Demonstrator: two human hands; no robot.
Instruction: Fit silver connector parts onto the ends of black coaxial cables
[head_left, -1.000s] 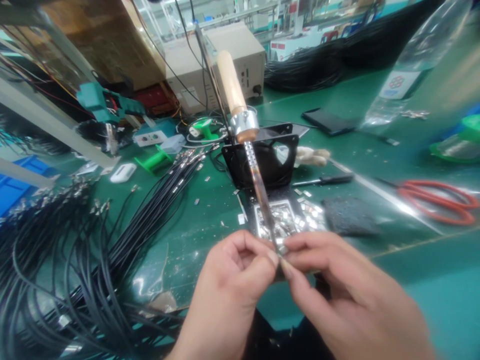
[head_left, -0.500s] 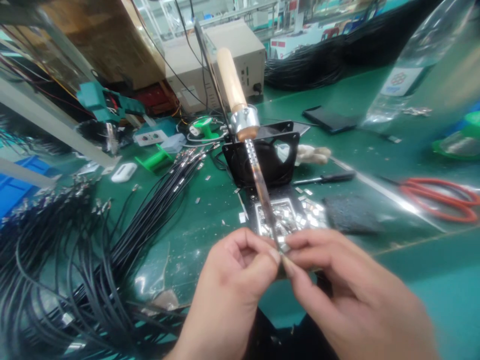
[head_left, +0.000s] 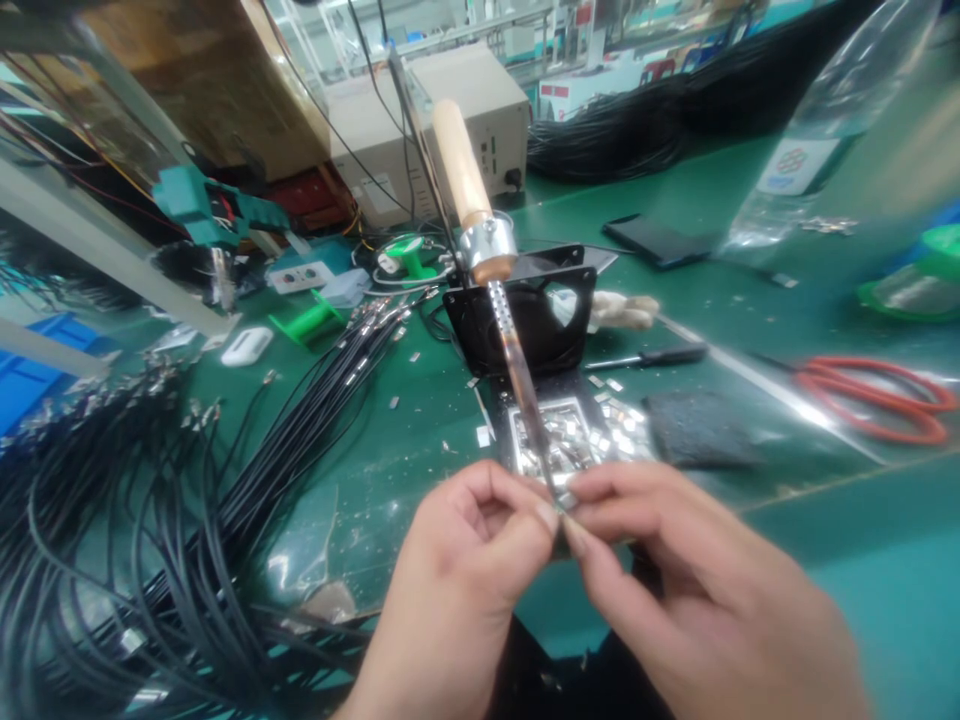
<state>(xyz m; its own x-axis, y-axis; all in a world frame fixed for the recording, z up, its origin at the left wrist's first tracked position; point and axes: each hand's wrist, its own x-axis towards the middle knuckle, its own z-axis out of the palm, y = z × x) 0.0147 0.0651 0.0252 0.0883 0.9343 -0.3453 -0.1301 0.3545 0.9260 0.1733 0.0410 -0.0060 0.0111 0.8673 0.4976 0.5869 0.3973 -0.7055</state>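
Below the tip of a soldering iron (head_left: 517, 360), my left hand (head_left: 480, 560) and my right hand (head_left: 675, 570) meet with fingertips almost touching. Each is closed in a pinch. What the left fingers hold is hidden. Between the right thumb and fingers a small pale piece shows, too blurred to name. The iron has a wooden handle and a metal collar, and it slants down toward my fingers, mounted by a black fan frame (head_left: 517, 320). Just beyond my fingertips is a small tray (head_left: 516, 440) of shiny metal bits.
Bundles of black cables (head_left: 277, 430) cover the left side of the green bench. To the right lie a dark sponge-like pad (head_left: 701, 430), a screwdriver (head_left: 667, 356) and red-handled scissors (head_left: 877, 395). A plastic bottle (head_left: 799, 165) stands farther back. Green spools (head_left: 311, 318) sit at left.
Almost nothing differs. Both hands stay pinched together under the iron's tip, and the view has shifted very slightly.
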